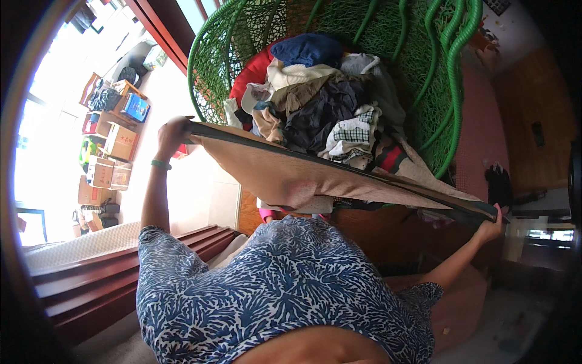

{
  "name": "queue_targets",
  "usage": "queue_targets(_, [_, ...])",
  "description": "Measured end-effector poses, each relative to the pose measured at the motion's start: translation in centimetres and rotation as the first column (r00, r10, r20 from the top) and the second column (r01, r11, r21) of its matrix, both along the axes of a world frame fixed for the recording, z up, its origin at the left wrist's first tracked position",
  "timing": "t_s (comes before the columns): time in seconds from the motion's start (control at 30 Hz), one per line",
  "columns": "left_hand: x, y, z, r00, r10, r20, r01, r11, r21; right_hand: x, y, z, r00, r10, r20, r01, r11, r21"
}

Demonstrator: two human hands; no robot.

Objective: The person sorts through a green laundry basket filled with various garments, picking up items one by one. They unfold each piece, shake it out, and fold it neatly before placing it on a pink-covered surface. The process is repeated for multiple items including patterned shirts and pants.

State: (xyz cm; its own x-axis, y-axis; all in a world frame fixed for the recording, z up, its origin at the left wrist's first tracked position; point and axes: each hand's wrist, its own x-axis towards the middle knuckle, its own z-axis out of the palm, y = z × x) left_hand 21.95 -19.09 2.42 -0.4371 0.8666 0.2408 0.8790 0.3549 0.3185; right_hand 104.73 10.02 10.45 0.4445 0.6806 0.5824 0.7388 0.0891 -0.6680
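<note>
A beige cloth (260, 167) with a dark band along its upper edge stretches taut between my two hands; which kind of garment it is I cannot tell. My left hand (174, 136), a green band on its wrist, is closed on one end. Far to the right, my right hand (490, 225) grips the other end, lower than the left. Just beyond the cloth lies a heap of clothes: a dark crumpled garment (321, 112), a checked white garment (354, 136), an olive one (300, 94), a cream knit (297, 74) and a folded blue garment (308, 50).
The heap rests on a red cushion (248, 76) in a green woven basket chair (453, 73). Cardboard boxes (120, 142) and a blue box (135, 107) stand at the far left. A dark red wooden rail (133, 276) runs beside me at the lower left.
</note>
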Motion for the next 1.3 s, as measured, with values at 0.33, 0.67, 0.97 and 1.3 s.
queue_targets(0.33, [-2.7, 1.1, 5.0, 0.889, 0.458, -0.020, -0.398, 0.793, 0.462, 6.5, 4.4, 0.5, 0.993, 0.115, 0.012, -0.115, 0.993, -0.014])
queue_targets(0.67, [-5.5, 0.4, 0.0, 0.728, -0.166, 0.665, -0.653, 0.127, 0.746, 10.0, 4.1, 0.6, 0.600, 0.117, -0.791, 0.210, 0.931, 0.297])
queue_targets(0.97, [11.5, 11.3, 4.0, 0.701, -0.598, 0.387, -0.141, 0.416, 0.898, -17.3, -1.9, 3.2, 0.769, 0.633, -0.088, -0.619, 0.772, 0.145])
queue_targets(1.3, [34.9, 12.3, 4.9, 0.599, -0.667, 0.443, 0.390, 0.726, 0.566, -33.7, -10.5, -0.2, 0.500, 0.865, 0.036, -0.838, 0.494, -0.233])
